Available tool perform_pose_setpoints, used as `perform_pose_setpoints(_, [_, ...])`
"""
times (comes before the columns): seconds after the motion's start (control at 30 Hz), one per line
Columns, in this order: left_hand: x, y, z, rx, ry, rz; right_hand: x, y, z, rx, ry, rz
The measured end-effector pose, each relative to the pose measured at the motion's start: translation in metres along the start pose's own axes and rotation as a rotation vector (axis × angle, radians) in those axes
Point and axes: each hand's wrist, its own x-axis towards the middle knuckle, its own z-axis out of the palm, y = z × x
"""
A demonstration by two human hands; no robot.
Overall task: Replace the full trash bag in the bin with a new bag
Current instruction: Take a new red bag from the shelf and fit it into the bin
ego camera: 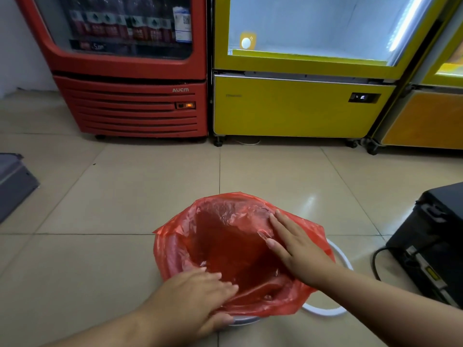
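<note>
Lining the bin on the tiled floor is a red plastic bag, its mouth open and its edges draped over the rim. Only a grey sliver of the bin shows at the near edge. A white ring lies at the bin's right side, partly under the bag; whether it is touching the bin cannot be told. The left hand rests on the near edge, thumb under the rim, fingers loosely spread over the plastic. The right hand lies flat on the right inner side, fingers extended and apart, pressing the film. Behind stand a red cooler and a yellow cooler; black equipment sits at right.
</note>
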Motion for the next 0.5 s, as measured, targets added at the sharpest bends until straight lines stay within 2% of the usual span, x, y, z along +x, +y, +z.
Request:
perform_pose_setpoints(0.1, [-0.013,0.005,0.015,-0.051,0.029,0.000,-0.008,-0.007,-0.002,-0.016,0.051,-0.052])
perform_pose_setpoints(0.17, [-0.019,0.004,0.025,-0.052,-0.002,0.000,-0.019,-0.013,-0.005,-0.089,0.116,-0.202])
perform_pose_setpoints(0.23, [-0.023,0.001,0.031,0.013,-0.023,0.038,-0.030,-0.013,-0.006,-0.277,0.138,-0.417])
perform_pose_setpoints(0.33, [-0.033,-0.004,0.046,0.261,0.006,0.141,-0.041,-0.010,-0.004,-0.516,-0.003,-0.604])
perform_pose_setpoints(0.5, [-0.048,-0.017,0.065,0.592,0.233,0.262,-0.048,-0.010,-0.001,-0.615,-0.115,-0.603])
